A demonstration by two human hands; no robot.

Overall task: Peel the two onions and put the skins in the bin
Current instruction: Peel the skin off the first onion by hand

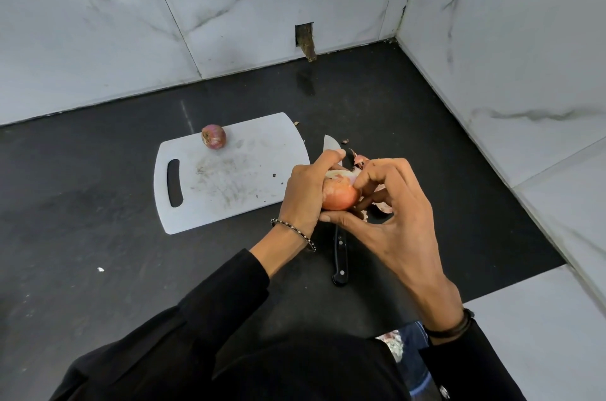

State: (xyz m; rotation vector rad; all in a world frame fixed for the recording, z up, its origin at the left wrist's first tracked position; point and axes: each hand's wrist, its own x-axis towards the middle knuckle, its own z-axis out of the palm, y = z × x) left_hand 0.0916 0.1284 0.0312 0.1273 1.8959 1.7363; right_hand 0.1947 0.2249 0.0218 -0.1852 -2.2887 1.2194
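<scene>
Against marble-look walls (98, 23) (corner): black counter (82, 220); white board (262, 138) bearing onion (213, 136).

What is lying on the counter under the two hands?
A knife: its black handle shows on the near side, its blade tip on the far side. Loose onion skins lie beside it. The left hand, right hand and the onion they hold cover the rest of the blade.

No text, label, brand, number or sign could be read anywhere in the view.
</scene>
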